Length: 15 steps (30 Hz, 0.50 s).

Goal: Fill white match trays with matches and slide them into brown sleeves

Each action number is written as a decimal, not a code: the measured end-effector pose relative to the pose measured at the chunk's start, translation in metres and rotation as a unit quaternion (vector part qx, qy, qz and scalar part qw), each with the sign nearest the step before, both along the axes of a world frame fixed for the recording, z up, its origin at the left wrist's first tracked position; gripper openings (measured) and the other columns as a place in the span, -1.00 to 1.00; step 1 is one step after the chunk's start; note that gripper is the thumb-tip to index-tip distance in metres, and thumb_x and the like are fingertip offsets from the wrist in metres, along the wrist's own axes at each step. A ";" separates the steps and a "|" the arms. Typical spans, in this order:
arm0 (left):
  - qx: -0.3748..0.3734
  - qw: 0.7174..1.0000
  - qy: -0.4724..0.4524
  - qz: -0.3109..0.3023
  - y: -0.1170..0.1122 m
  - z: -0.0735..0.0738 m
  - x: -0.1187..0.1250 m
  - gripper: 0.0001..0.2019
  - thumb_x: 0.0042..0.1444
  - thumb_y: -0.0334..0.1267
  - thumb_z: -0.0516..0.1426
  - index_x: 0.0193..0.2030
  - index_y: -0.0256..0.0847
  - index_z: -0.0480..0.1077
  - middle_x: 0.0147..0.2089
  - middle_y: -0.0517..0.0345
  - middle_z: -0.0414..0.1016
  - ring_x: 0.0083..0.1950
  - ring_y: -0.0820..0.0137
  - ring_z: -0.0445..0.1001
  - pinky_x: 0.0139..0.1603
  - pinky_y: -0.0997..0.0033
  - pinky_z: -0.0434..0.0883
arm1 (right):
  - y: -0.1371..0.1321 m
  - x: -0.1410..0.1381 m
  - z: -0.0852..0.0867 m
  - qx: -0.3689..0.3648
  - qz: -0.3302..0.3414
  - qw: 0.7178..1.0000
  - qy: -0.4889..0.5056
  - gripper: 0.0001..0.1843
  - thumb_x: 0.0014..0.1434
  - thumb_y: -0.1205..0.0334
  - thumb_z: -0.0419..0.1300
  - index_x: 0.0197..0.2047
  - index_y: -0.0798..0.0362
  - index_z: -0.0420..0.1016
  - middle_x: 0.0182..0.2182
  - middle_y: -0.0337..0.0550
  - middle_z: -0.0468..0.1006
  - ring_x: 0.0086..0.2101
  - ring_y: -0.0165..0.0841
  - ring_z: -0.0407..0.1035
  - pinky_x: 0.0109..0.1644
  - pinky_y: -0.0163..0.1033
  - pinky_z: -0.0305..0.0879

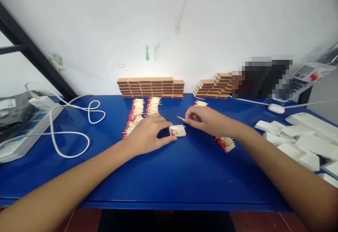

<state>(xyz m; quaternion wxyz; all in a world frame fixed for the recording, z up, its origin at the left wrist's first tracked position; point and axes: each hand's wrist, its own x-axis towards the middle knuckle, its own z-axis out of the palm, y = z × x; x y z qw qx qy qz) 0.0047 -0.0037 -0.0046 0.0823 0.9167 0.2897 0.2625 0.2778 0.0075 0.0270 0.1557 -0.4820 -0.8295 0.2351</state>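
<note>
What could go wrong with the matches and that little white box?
The right hand pinches one red-tipped wooden match just beside the small white cardboard tray; it might slip and land on the blue table instead. The right forearm lies right by a loose pile of red-tipped matches, so a careless sweep could scatter them. The left hand grips the light tray only by its side; a bump might spill the matches inside.

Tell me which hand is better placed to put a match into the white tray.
Probably the right hand: it pinches a match just beside the white tray, while the left hand grips that tray.
</note>
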 end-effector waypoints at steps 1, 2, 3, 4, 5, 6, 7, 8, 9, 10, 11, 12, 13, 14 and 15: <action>0.001 1.000 0.000 0.001 0.000 0.000 0.000 -0.65 0.33 -0.03 0.31 0.11 -0.20 0.55 -0.09 0.03 0.62 -0.03 0.16 0.55 -0.01 0.10 0.51 | 0.000 -0.002 -0.003 0.000 0.002 1.000 -0.008 -0.71 0.37 -0.04 0.14 -0.22 0.00 0.48 -0.39 -0.17 0.54 -0.42 -0.32 0.32 -0.32 -0.20 0.18; 0.001 1.000 0.000 0.002 0.000 0.000 0.000 -0.65 0.33 -0.03 0.31 0.11 -0.21 0.55 -0.09 0.03 0.62 -0.03 0.16 0.55 -0.01 0.10 0.51 | 0.001 -0.003 -0.005 0.001 0.002 1.000 -0.011 -0.72 0.36 -0.02 0.14 -0.23 0.01 0.48 -0.39 -0.17 0.54 -0.43 -0.32 0.31 -0.33 -0.20 0.17; 0.001 1.000 0.000 0.002 0.000 0.000 0.000 -0.66 0.33 -0.03 0.31 0.10 -0.20 0.55 -0.09 0.03 0.62 -0.03 0.16 0.55 -0.01 0.10 0.51 | 0.002 -0.004 -0.007 0.002 0.001 1.000 -0.008 -0.74 0.36 0.00 0.14 -0.22 0.01 0.48 -0.40 -0.18 0.54 -0.44 -0.33 0.31 -0.34 -0.21 0.17; 0.000 1.000 0.001 0.002 0.000 0.000 0.000 -0.65 0.33 -0.03 0.31 0.11 -0.19 0.55 -0.08 0.03 0.62 -0.02 0.16 0.55 0.00 0.10 0.51 | 0.003 -0.004 -0.008 0.005 -0.005 1.000 -0.001 -0.75 0.35 0.01 0.15 -0.22 0.01 0.48 -0.40 -0.18 0.55 -0.44 -0.33 0.31 -0.34 -0.21 0.16; -0.002 1.000 0.002 0.001 0.000 0.000 0.000 -0.65 0.33 -0.02 0.31 0.12 -0.19 0.55 -0.08 0.03 0.63 -0.02 0.15 0.55 0.00 0.10 0.51 | 0.003 -0.004 -0.009 0.011 -0.015 1.000 0.007 -0.75 0.34 0.01 0.16 -0.21 0.01 0.49 -0.40 -0.18 0.55 -0.45 -0.33 0.30 -0.35 -0.21 0.16; -0.004 1.000 0.002 0.000 -0.001 0.000 0.000 -0.65 0.33 -0.02 0.31 0.12 -0.18 0.55 -0.07 0.03 0.63 -0.01 0.15 0.56 0.01 0.10 0.51 | 0.004 -0.004 -0.009 0.018 -0.026 0.999 0.012 -0.76 0.32 0.02 0.18 -0.22 0.01 0.50 -0.40 -0.18 0.55 -0.44 -0.33 0.31 -0.35 -0.22 0.17; -0.005 1.000 0.003 -0.001 -0.001 0.001 0.000 -0.65 0.33 -0.02 0.31 0.13 -0.18 0.55 -0.06 0.03 0.63 0.00 0.15 0.56 0.01 0.10 0.51 | 0.004 -0.004 -0.009 0.026 -0.038 0.999 0.015 -0.77 0.30 0.02 0.19 -0.23 0.01 0.51 -0.40 -0.17 0.55 -0.44 -0.33 0.31 -0.34 -0.22 0.18; -0.005 1.000 0.004 -0.002 -0.001 0.001 0.000 -0.64 0.33 -0.02 0.31 0.13 -0.18 0.55 -0.06 0.03 0.63 0.00 0.15 0.56 0.00 0.10 0.51 | 0.005 -0.003 -0.008 0.033 -0.050 0.998 0.015 -0.78 0.29 0.04 0.20 -0.24 0.01 0.52 -0.40 -0.17 0.55 -0.43 -0.32 0.32 -0.33 -0.22 0.19; -0.005 1.000 0.005 -0.001 -0.001 0.002 0.000 -0.64 0.33 -0.02 0.31 0.14 -0.18 0.55 -0.07 0.03 0.63 0.00 0.14 0.56 0.00 0.11 0.51 | 0.005 -0.002 -0.007 0.039 -0.058 0.997 0.013 -0.79 0.28 0.05 0.20 -0.26 0.01 0.53 -0.40 -0.17 0.54 -0.42 -0.32 0.33 -0.31 -0.21 0.20; -0.006 1.000 0.006 -0.001 -0.001 0.002 0.000 -0.64 0.33 -0.02 0.31 0.14 -0.18 0.55 -0.08 0.03 0.63 -0.01 0.14 0.56 -0.01 0.11 0.51 | 0.005 -0.001 -0.005 0.044 -0.061 0.997 0.007 -0.79 0.27 0.06 0.21 -0.27 0.00 0.53 -0.41 -0.17 0.54 -0.42 -0.32 0.33 -0.30 -0.21 0.21; -0.006 1.000 0.007 0.000 -0.001 0.002 0.000 -0.64 0.33 -0.02 0.31 0.15 -0.17 0.55 -0.08 0.03 0.63 -0.01 0.14 0.56 -0.02 0.11 0.51 | 0.006 0.001 -0.004 0.047 -0.060 0.997 -0.002 -0.79 0.28 0.06 0.20 -0.27 0.00 0.54 -0.42 -0.18 0.53 -0.42 -0.32 0.33 -0.29 -0.21 0.21; -0.007 1.000 0.008 0.001 -0.001 0.002 0.000 -0.64 0.33 -0.02 0.31 0.15 -0.16 0.55 -0.09 0.03 0.63 -0.01 0.14 0.56 -0.02 0.11 0.51 | 0.006 0.002 -0.002 0.049 -0.055 0.997 -0.012 -0.79 0.29 0.06 0.20 -0.27 0.00 0.55 -0.44 -0.19 0.52 -0.43 -0.32 0.32 -0.30 -0.20 0.20; -0.008 1.000 0.009 0.001 -0.001 0.002 0.000 -0.64 0.33 -0.02 0.31 0.15 -0.16 0.55 -0.09 0.02 0.63 -0.01 0.14 0.56 -0.02 0.11 0.51 | 0.007 0.004 0.000 0.051 -0.046 0.997 -0.021 -0.78 0.30 0.05 0.19 -0.26 -0.01 0.56 -0.44 -0.19 0.51 -0.44 -0.31 0.31 -0.30 -0.19 0.19; -0.009 1.000 0.009 0.000 -0.001 0.002 0.001 -0.64 0.33 -0.02 0.31 0.14 -0.16 0.55 -0.08 0.02 0.63 -0.01 0.14 0.56 -0.01 0.11 0.51 | 0.008 0.006 0.001 0.054 -0.034 0.998 -0.029 -0.76 0.32 0.04 0.19 -0.25 -0.01 0.57 -0.44 -0.19 0.50 -0.44 -0.31 0.31 -0.30 -0.19 0.19; -0.009 1.000 0.009 -0.002 -0.001 0.001 0.001 -0.64 0.33 -0.02 0.31 0.14 -0.16 0.55 -0.07 0.02 0.63 0.00 0.14 0.56 0.01 0.10 0.52 | 0.009 0.008 0.002 0.058 -0.017 0.998 -0.033 -0.75 0.33 0.03 0.18 -0.25 -0.01 0.57 -0.42 -0.18 0.51 -0.42 -0.30 0.31 -0.29 -0.19 0.19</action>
